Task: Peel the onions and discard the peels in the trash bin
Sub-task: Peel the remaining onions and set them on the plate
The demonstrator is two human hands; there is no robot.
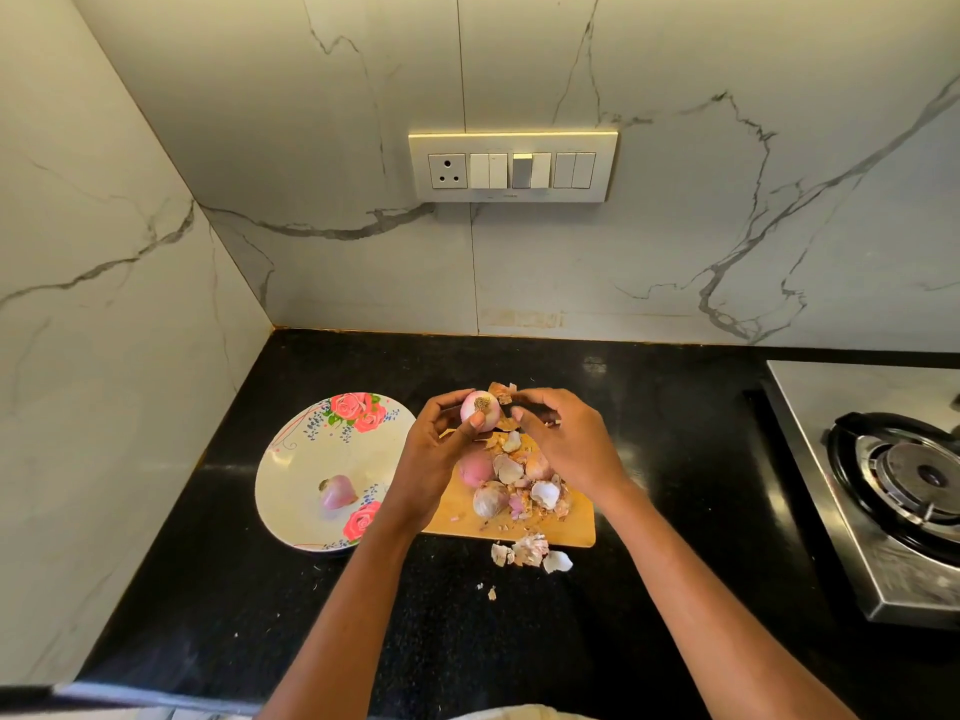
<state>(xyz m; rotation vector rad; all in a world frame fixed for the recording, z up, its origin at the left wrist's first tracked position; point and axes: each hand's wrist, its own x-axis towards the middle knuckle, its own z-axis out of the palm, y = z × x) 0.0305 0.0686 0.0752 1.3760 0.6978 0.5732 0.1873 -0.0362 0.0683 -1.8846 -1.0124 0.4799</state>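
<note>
A black stone counter (218,589) is seen across the lower half of the frame, bounded at the back and left by white marble-patterned wall panels (675,262) with grey veins. A switch plate (513,166) is mounted on the back wall at upper centre; one socket at its left end and several rocker switches are shown. At the right edge, a steel gas stove (831,407) is set on the counter, with a black burner (919,472) partly cut off by the frame.
</note>
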